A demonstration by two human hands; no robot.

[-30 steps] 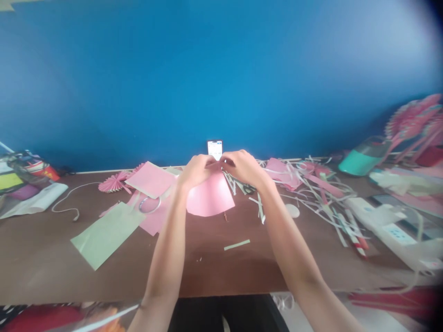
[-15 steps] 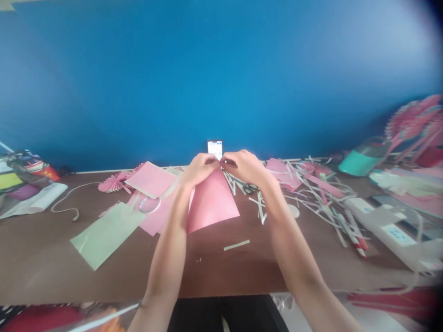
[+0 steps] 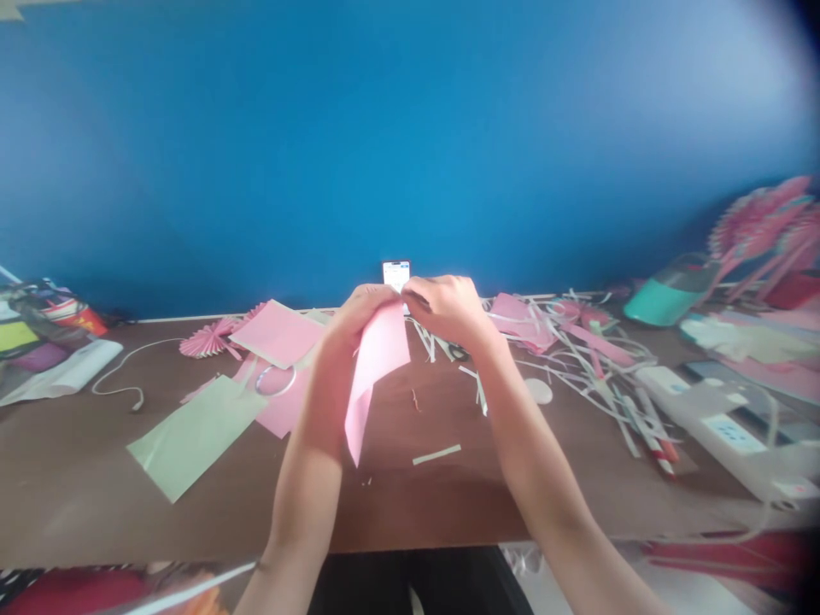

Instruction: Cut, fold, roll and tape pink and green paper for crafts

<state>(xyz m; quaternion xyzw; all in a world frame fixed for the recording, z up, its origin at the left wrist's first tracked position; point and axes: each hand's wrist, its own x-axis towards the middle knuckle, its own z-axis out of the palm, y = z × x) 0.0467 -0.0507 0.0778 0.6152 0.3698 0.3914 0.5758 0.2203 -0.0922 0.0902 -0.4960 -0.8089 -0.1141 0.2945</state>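
Note:
A sheet of pink paper (image 3: 383,346) hangs from my hands above the brown desk, bent along its length so its lower end narrows to a point. My left hand (image 3: 366,306) is closed on its upper left edge. My right hand (image 3: 443,301) is closed at the sheet's top corner, fingertips pressed close to the left ones; the exact pinch is hidden. Just behind the fingertips stands a phone (image 3: 395,273) with a lit screen. Below the paper, a thin pale strip (image 3: 436,454) lies on the desk (image 3: 423,504).
Pink sheets (image 3: 275,333), a pale green sheet (image 3: 196,436), a silvery ring (image 3: 275,380) and a pleated pink fan (image 3: 208,339) lie left. Rightward are paper strips (image 3: 576,376), pens (image 3: 657,444), a white power strip (image 3: 730,431) and a teal container (image 3: 666,295). A blue wall (image 3: 410,154) rises behind.
The pink sheet has turned from broadly facing me to a narrower, bent shape, its lower end swinging left. Both hands stay together near the phone.

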